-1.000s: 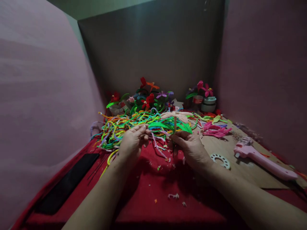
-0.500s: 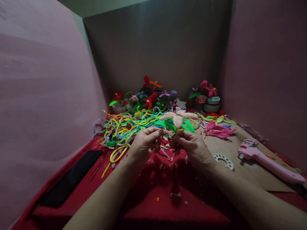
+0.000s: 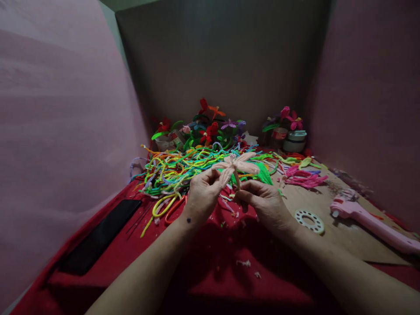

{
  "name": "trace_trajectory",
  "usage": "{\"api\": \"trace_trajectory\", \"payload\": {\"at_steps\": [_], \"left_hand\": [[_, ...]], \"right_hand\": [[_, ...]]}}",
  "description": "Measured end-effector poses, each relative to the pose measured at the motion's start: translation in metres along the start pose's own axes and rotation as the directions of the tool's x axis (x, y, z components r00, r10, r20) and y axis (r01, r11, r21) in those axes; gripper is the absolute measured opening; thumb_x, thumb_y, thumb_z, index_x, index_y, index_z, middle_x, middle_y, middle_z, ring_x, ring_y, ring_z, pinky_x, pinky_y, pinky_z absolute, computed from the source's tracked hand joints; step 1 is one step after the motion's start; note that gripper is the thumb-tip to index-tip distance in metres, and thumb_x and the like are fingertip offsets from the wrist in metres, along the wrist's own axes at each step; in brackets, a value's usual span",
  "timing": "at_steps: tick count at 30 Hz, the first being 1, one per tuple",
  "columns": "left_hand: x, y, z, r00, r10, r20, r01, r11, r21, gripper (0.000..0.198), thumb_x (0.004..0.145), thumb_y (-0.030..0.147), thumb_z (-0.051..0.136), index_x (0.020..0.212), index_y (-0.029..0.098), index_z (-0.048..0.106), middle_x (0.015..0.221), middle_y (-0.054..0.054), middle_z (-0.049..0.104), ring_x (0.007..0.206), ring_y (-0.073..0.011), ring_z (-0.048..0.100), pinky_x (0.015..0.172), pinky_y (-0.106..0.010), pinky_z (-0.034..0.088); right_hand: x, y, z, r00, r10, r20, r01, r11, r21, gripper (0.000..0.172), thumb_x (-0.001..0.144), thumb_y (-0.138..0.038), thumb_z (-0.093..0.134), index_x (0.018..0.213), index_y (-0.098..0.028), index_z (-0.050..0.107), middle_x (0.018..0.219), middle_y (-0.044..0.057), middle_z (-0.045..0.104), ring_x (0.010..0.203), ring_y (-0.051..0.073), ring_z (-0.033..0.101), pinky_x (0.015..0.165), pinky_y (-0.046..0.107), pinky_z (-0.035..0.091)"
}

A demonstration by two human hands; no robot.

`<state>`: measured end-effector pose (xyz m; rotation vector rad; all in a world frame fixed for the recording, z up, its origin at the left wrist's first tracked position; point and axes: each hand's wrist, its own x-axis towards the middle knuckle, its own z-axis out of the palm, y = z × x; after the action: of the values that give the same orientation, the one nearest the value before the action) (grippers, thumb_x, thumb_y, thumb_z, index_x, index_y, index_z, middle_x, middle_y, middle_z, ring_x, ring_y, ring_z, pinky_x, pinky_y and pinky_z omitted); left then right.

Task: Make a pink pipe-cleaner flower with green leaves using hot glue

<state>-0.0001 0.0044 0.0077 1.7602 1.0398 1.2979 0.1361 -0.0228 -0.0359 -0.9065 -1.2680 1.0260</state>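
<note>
A pale pink pipe-cleaner flower (image 3: pixel 246 164) is held up in front of me, petals spread and its stem slanting down. My right hand (image 3: pixel 262 199) pinches that stem below the bloom. At the flower's left side, my left hand (image 3: pixel 205 190) has its fingers closed on a petal that points down; the fingertips are partly hidden. Behind the bloom lie green pipe-cleaner leaves (image 3: pixel 264 174) and a large tangle of coloured pipe cleaners (image 3: pixel 177 168).
A black phone (image 3: pixel 101 236) lies on the red cloth (image 3: pixel 203 271) at left. Right, on a brown board (image 3: pixel 354 245), are a white ring with holes (image 3: pixel 300 215), a pink glue gun (image 3: pixel 370 221) and magenta pipe-cleaner pieces (image 3: pixel 303 178). Finished flowers (image 3: pixel 210 131) stand at the back.
The flower has tipped so its petals open toward the left and its stem shows. My left hand has moved right from beside it onto a petal. The right hand keeps its pinch.
</note>
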Motion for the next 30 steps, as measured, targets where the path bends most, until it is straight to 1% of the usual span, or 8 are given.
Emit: {"api": "trace_trajectory", "payload": {"at_steps": [5, 9, 11, 16, 20, 25, 28, 30], "left_hand": [[0.006, -0.013, -0.005, 0.999, 0.046, -0.028, -0.044, 0.997, 0.067, 0.016, 0.072, 0.02, 0.05, 0.056, 0.015, 0.05, 0.05, 0.006, 0.042, 0.046, -0.006, 0.036, 0.045, -0.018, 0.031], [0.007, -0.013, -0.011, 0.992, 0.044, -0.118, -0.035, 0.997, 0.075, 0.016, 0.072, 0.019, 0.051, 0.057, 0.015, 0.049, 0.047, 0.007, 0.038, 0.042, -0.0047, 0.033, 0.043, -0.017, 0.03], [0.006, -0.012, -0.011, 0.987, 0.079, -0.139, -0.072, 0.996, 0.055, 0.014, 0.073, 0.02, 0.053, 0.06, 0.015, 0.051, 0.051, 0.006, 0.043, 0.046, -0.0054, 0.039, 0.047, -0.017, 0.035], [0.002, -0.016, -0.005, 0.972, 0.233, -0.033, -0.231, 0.971, 0.064, 0.014, 0.073, 0.023, 0.059, 0.086, 0.015, 0.06, 0.082, -0.003, 0.06, 0.075, -0.0125, 0.056, 0.068, -0.023, 0.045], [0.0, -0.018, 0.0, 0.941, 0.336, -0.028, -0.324, 0.925, 0.199, 0.01, 0.077, 0.023, 0.055, 0.072, 0.016, 0.059, 0.074, -0.001, 0.057, 0.07, -0.0105, 0.053, 0.069, -0.022, 0.043], [0.008, -0.011, -0.016, 0.983, 0.12, -0.137, -0.102, 0.985, 0.136, 0.014, 0.08, 0.027, 0.047, 0.071, 0.016, 0.052, 0.056, 0.004, 0.046, 0.05, -0.0076, 0.043, 0.052, -0.019, 0.038], [0.01, -0.009, -0.051, 0.989, 0.03, -0.144, 0.005, 0.973, 0.232, 0.02, 0.079, 0.032, 0.046, 0.067, 0.017, 0.049, 0.05, 0.006, 0.043, 0.044, -0.007, 0.038, 0.046, -0.019, 0.033], [0.005, -0.012, -0.081, 0.998, -0.05, -0.028, 0.057, 0.902, 0.427, 0.022, 0.078, 0.035, 0.047, 0.066, 0.017, 0.051, 0.053, 0.004, 0.047, 0.047, -0.0085, 0.042, 0.047, -0.021, 0.034]], "right_hand": [[0.0, -0.001, 0.0, 0.999, 0.035, -0.017, -0.034, 0.998, 0.058, 0.013, 0.071, -0.027, 0.063, 0.066, -0.015, 0.06, 0.057, -0.001, 0.06, 0.047, 0.009, 0.049, 0.049, 0.024, 0.04], [0.0, -0.001, -0.002, 0.998, 0.062, -0.019, -0.06, 0.99, 0.125, 0.015, 0.073, -0.027, 0.062, 0.065, -0.014, 0.059, 0.055, 0.0, 0.061, 0.045, 0.009, 0.05, 0.046, 0.023, 0.04], [0.0, -0.001, -0.002, 0.998, 0.068, -0.005, -0.067, 0.989, 0.133, 0.016, 0.073, -0.027, 0.062, 0.065, -0.014, 0.059, 0.057, 0.0, 0.061, 0.045, 0.009, 0.05, 0.046, 0.022, 0.04], [0.0, 0.0, -0.003, 0.998, 0.069, 0.012, -0.07, 0.985, 0.159, 0.014, 0.073, -0.027, 0.063, 0.067, -0.015, 0.061, 0.057, 0.0, 0.062, 0.046, 0.008, 0.051, 0.047, 0.022, 0.041], [-0.001, 0.002, -0.002, 0.997, 0.071, 0.024, -0.073, 0.987, 0.143, 0.014, 0.073, -0.027, 0.064, 0.067, -0.015, 0.061, 0.057, 0.0, 0.062, 0.046, 0.009, 0.051, 0.048, 0.022, 0.041], [0.0, 0.002, -0.004, 0.996, 0.091, 0.015, -0.092, 0.988, 0.127, 0.015, 0.072, -0.028, 0.064, 0.068, -0.014, 0.061, 0.058, 0.0, 0.061, 0.047, 0.01, 0.052, 0.046, 0.022, 0.043], [0.0, 0.002, -0.006, 0.994, 0.105, 0.01, -0.105, 0.987, 0.123, 0.015, 0.072, -0.028, 0.064, 0.066, -0.015, 0.06, 0.058, 0.001, 0.062, 0.046, 0.009, 0.052, 0.044, 0.021, 0.042], [0.0, 0.002, -0.007, 0.993, 0.115, 0.015, -0.116, 0.986, 0.12, 0.017, 0.072, -0.03, 0.064, 0.066, -0.014, 0.06, 0.059, 0.001, 0.062, 0.044, 0.009, 0.052, 0.042, 0.02, 0.042]]}}
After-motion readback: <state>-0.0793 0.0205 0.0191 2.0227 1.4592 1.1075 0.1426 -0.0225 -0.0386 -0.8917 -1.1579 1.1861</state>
